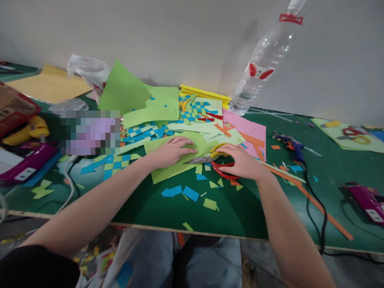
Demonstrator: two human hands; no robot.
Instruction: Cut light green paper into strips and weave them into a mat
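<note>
My left hand (172,152) lies with its fingers stretched over a sheet of light green paper (162,173), pressing on it. In my right hand (241,161) is a pair of scissors (204,159) with one yellow and one red handle loop. The blades point left across the green sheet, close to my left fingertips, and look nearly closed. Behind my left hand lie blue-and-green woven paper strips (144,131). Small blue and green scraps (191,193) are scattered on the table in front of my hands.
A clear plastic bottle (261,60) leans at the back. A blue glue gun (292,150) with a black cord lies at right, near a purple device (366,202). Long orange strips (327,216) reach the front edge. Another purple device (30,158) and a cardboard box (15,108) stand left.
</note>
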